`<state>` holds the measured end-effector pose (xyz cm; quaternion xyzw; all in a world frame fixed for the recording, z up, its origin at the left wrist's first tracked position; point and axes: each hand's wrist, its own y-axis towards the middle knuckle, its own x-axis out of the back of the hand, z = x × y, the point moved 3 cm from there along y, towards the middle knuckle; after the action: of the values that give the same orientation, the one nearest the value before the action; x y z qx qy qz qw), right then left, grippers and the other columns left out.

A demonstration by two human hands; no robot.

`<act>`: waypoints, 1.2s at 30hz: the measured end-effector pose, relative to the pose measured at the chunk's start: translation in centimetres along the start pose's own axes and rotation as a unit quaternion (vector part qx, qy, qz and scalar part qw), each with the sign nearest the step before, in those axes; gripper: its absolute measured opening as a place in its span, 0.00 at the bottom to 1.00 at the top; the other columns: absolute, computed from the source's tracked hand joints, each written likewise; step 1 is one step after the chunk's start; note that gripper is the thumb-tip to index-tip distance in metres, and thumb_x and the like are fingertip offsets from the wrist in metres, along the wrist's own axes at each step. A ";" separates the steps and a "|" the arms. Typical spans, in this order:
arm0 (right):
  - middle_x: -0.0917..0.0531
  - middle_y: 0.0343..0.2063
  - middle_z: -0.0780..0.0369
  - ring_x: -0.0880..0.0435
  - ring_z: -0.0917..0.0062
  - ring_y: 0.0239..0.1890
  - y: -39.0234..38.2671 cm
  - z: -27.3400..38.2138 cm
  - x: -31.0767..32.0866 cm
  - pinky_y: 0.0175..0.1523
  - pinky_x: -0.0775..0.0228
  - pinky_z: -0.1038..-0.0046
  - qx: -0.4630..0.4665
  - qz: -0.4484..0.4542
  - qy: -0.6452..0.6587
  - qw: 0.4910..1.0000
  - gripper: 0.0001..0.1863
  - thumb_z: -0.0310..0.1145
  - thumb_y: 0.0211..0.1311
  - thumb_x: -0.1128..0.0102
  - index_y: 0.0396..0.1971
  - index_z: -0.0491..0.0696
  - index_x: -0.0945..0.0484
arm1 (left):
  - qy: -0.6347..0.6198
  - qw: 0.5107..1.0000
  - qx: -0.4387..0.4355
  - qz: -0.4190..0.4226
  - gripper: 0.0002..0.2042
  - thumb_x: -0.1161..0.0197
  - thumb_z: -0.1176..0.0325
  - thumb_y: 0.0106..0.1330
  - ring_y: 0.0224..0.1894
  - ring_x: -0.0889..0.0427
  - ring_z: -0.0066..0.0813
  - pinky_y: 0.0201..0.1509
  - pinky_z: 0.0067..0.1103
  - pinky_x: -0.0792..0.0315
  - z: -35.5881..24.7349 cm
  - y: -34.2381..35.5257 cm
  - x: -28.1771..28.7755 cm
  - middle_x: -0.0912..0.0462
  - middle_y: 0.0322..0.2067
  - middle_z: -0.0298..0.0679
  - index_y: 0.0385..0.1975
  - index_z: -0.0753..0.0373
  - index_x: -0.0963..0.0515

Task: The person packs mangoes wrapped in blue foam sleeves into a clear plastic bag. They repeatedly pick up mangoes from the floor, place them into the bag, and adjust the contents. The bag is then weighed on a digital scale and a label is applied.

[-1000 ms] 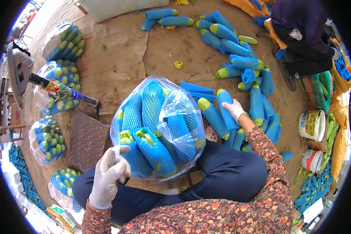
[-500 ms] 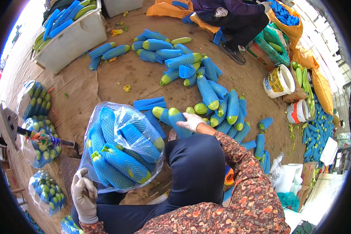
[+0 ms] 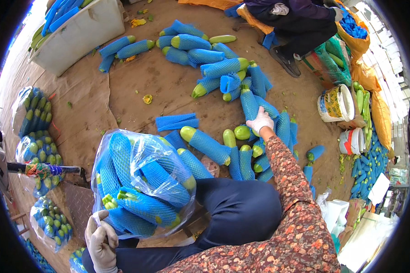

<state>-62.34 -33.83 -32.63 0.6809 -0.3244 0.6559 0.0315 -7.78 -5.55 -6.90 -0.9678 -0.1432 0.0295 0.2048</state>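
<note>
My left hand (image 3: 101, 241), in a grey glove, pinches the rim of a clear plastic bag (image 3: 136, 170). Packed in the bag are several zucchini in blue foam net sleeves. Farther off to the right, my right hand (image 3: 261, 121), in a white glove, is closed around the near end of a sleeved zucchini (image 3: 249, 103) that lies on the pile. Between the bag and that hand, another sleeved zucchini (image 3: 207, 144) rests on the ground, green end toward the bag. A bare round green squash (image 3: 242, 132) sits just below my right hand.
Filled bags (image 3: 52, 224) line the left side, by a metal bar (image 3: 45, 169). A white tub (image 3: 77, 41) stands far left. Flat blue sleeves (image 3: 176, 122) lie beyond the bag. On the right are a bucket (image 3: 335, 104) and a smaller bucket (image 3: 352, 141). A co-worker (image 3: 300, 22) sits at the far right.
My right hand has left the sleeved zucchini by my knee and reached forward and right to another on the pile. My left hand still pinches the bag rim. The view has shifted slightly.
</note>
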 end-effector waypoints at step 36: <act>0.21 0.60 0.55 0.21 0.73 0.61 -30.7 9.2 24.6 0.66 0.29 0.65 0.557 0.473 0.398 0.555 0.41 0.51 0.64 0.31 0.67 0.37 0.32 | 0.585 0.615 -0.528 -0.031 0.36 0.23 0.64 0.52 0.58 0.21 0.52 0.67 0.45 0.32 -10.1 -3.9 -11.1 0.19 0.54 0.46 0.64 0.58 0.29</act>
<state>-41.20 -23.80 0.38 -0.0192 -0.1238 0.8306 -0.5426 -18.23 -9.25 3.85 -0.7157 -0.0140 -0.6302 -0.3007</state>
